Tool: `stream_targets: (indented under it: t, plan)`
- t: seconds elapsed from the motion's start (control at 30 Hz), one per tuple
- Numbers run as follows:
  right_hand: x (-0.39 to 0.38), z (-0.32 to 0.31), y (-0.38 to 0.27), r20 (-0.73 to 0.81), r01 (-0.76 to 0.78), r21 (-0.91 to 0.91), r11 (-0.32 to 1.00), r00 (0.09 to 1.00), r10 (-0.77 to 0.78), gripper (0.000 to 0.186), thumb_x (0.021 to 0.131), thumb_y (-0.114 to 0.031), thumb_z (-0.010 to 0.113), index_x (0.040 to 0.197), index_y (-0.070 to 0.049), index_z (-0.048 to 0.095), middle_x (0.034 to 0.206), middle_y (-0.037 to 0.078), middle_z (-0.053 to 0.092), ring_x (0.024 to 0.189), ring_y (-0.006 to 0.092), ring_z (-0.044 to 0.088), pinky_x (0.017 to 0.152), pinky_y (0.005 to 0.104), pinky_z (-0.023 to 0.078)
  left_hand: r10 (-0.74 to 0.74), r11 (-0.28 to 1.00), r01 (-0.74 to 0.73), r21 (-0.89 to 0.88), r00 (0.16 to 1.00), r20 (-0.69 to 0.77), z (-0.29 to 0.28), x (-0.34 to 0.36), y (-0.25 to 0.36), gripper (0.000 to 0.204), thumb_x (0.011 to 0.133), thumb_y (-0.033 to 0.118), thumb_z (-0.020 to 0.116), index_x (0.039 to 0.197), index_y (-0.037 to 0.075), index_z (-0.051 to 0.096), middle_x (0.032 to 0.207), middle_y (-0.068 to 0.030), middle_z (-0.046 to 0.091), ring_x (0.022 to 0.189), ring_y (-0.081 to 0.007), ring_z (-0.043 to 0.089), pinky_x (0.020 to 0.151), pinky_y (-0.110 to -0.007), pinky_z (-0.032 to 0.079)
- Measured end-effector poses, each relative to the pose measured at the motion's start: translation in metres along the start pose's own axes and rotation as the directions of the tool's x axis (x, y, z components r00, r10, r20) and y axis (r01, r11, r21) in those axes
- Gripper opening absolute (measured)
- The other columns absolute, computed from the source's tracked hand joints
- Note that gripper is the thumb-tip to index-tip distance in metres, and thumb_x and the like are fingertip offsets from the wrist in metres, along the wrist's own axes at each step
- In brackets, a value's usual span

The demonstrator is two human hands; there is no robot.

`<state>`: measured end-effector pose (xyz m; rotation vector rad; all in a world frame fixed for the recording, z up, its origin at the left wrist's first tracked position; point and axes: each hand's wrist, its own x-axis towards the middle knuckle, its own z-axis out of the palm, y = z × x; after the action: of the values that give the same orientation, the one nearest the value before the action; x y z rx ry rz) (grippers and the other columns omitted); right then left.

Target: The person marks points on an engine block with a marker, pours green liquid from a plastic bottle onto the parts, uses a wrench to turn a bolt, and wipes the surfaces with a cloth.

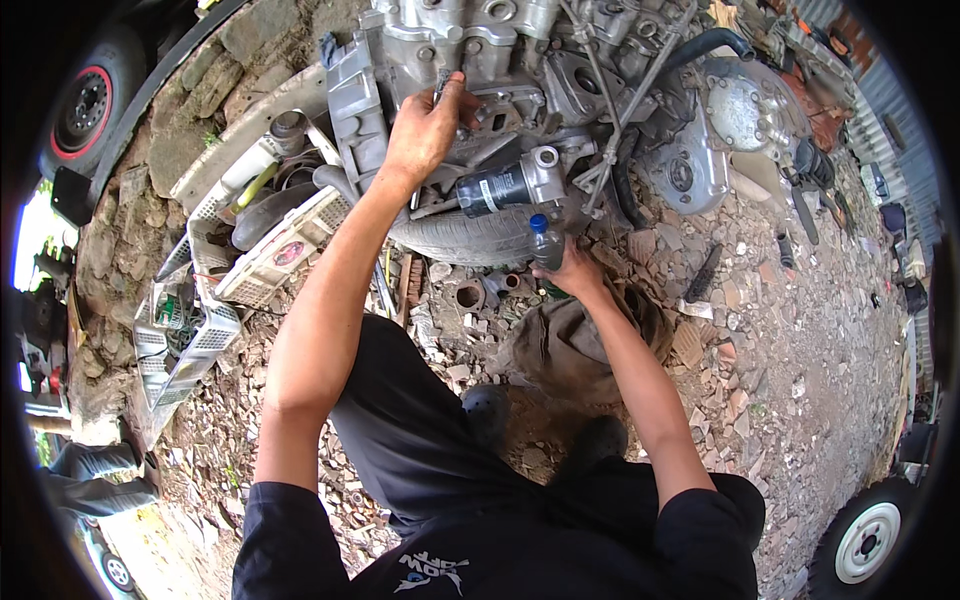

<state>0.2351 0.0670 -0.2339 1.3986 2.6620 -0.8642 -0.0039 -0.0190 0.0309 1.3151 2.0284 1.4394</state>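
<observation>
My left hand [422,132] is up against the grey metal engine block [400,60], its fingers curled and the thumb pointing up. A small dark piece shows by those fingers, but its kind is hard to make out. Lower down and to the right, my right hand [572,272] is closed around a clear plastic bottle with a blue cap [543,245], held upright. Between the two hands, a black cylindrical oil filter [492,191] sticks out from the engine. Under the engine lies a worn tyre [470,238].
White plastic crates [285,250] stand at the left beside a stone wall [185,130]. A brown cloth sack [565,345] lies on the rubble by my feet. Metal engine covers [690,165] and a black hose [715,45] are at the right. Another person's legs [100,478] show at far left.
</observation>
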Motion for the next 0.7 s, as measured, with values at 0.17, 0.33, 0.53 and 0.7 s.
stream_targets:
  t: [0.17, 0.33, 0.53, 0.7]
  plan:
    - [0.019, 0.035, 0.006, -0.251, 0.119, 0.188, 0.975, 0.966, -0.07, 0.099, 0.069, -0.047, 0.087, 0.137, 0.002, 0.037, 0.134, 0.029, 0.055, 0.122, 0.045, 0.055, 0.101, 0.0484, 0.048, -0.05, 0.998, 0.047, 0.051, 0.998, 0.05, -0.003, -0.009, 0.012, 0.062, 0.101, 0.054, 0.047, 0.096, -0.001, 0.075, 0.073, -0.0066, 0.072, 0.068, -0.0162, 0.059, 0.072, -0.032, 0.048]
    - [0.004, 0.037, 0.005, -0.309, 0.254, 0.23, 0.94, 0.934, -0.177, 0.093, 0.073, -0.04, 0.086, 0.141, 0.0, 0.037, 0.134, 0.028, 0.054, 0.125, 0.0453, 0.053, 0.105, 0.0488, 0.045, -0.064, 0.99, 0.052, 0.13, 0.994, 0.092, -0.011, -0.014, 0.005, 0.062, 0.101, 0.054, 0.045, 0.093, 0.0, 0.075, 0.073, -0.0089, 0.072, 0.074, -0.022, 0.065, 0.078, -0.035, 0.05]
    - [-0.037, 0.001, -0.008, -0.421, 0.443, 0.215, 0.87, 0.846, -0.326, 0.088, 0.072, -0.047, 0.086, 0.134, -0.001, 0.046, 0.124, 0.025, 0.061, 0.116, 0.0426, 0.06, 0.096, 0.0482, 0.05, -0.063, 0.993, 0.053, 0.108, 0.993, 0.097, -0.017, -0.011, -0.002, 0.061, 0.101, 0.053, 0.045, 0.09, 0.0, 0.074, 0.075, -0.0104, 0.072, 0.08, -0.0248, 0.067, 0.082, -0.036, 0.05]
    - [-0.057, -0.066, -0.049, -0.442, 0.527, 0.253, 0.811, 0.809, -0.388, 0.083, 0.072, -0.053, 0.085, 0.126, -0.001, 0.05, 0.117, 0.024, 0.065, 0.105, 0.0417, 0.066, 0.088, 0.0476, 0.055, -0.01, 0.995, 0.002, 0.098, 0.997, 0.079, -0.016, -0.003, -0.018, 0.06, 0.1, 0.053, 0.046, 0.091, 0.001, 0.074, 0.075, -0.0109, 0.073, 0.079, -0.0253, 0.068, 0.081, -0.037, 0.05]
